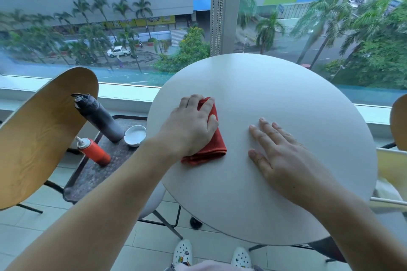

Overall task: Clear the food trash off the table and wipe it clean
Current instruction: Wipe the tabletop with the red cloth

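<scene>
A round white table [286,94] fills the middle of the head view, and no food trash shows on its top. A folded red cloth [211,149] lies on the table's left part. My left hand [191,125] lies flat on top of the cloth with straight fingers, pressing it against the surface. To the right of it, my right hand [282,156] rests palm down on the bare tabletop, fingers spread and pointing to the upper left, holding nothing.
Left of the table, a chair with a curved wooden back [39,134] has a dark seat [103,160] carrying a black bottle [99,116], a red squeeze bottle [94,150] and a white ashtray [134,135]. Another wooden chair [398,121] stands at the right edge. A large window [110,28] is behind.
</scene>
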Demonstrator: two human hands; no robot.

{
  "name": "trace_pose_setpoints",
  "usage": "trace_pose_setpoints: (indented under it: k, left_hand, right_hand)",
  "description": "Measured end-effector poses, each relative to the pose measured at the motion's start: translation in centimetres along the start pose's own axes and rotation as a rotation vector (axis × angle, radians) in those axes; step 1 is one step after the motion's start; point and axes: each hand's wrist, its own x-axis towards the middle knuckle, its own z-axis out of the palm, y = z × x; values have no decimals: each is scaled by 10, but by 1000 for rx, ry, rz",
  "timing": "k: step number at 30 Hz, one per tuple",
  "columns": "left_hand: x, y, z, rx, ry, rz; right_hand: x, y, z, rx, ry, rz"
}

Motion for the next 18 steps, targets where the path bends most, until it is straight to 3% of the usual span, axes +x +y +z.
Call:
trace_pose_setpoints:
  k: [5,11,18]
  left_hand:
    - [0,-10,-4,-12,125,-15]
    - [4,-17,-6,-30,135,-107]
    - [-13,-23,-5,-317,258,-141]
  right_hand:
    - [0,3,-1,-2,2,-20]
    - [0,6,-4,3,-17,-42]
    - [0,2,-7,20,6,-69]
